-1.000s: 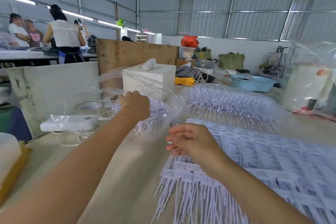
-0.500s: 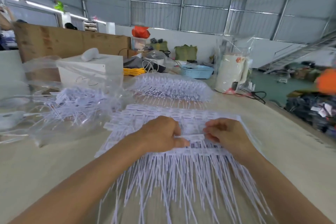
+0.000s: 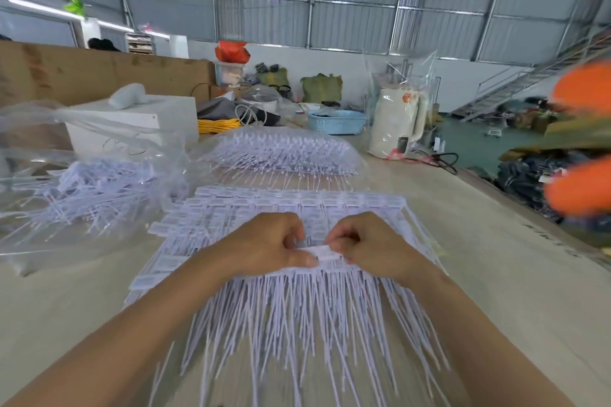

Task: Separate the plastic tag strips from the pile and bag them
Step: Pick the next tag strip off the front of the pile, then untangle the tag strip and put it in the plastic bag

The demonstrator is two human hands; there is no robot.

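A wide pile of white plastic tag strips (image 3: pixel 231 225) lies on the table in front of me, thin tails pointing toward me. My left hand (image 3: pixel 267 244) and my right hand (image 3: pixel 370 246) sit side by side on the pile's near edge. Together they pinch one tag strip (image 3: pixel 325 253) between thumbs and fingers, slightly raised. A clear plastic bag (image 3: pixel 82 188) holding loose tag strips lies to the left. A second bagged stack of tags (image 3: pixel 281 152) lies behind the pile.
A white box (image 3: pixel 139 125) stands at the back left before a cardboard sheet (image 3: pixel 99 73). Yellow cable (image 3: pixel 218 125), a blue basket (image 3: pixel 337 120) and a bagged white kettle (image 3: pixel 396 122) line the far edge. The table's right edge (image 3: pixel 515 228) drops toward a cluttered floor.
My left hand left the bag on the left and joined my right hand on the pile. The view swung right. Both hands moved closer together and pinch one strip.
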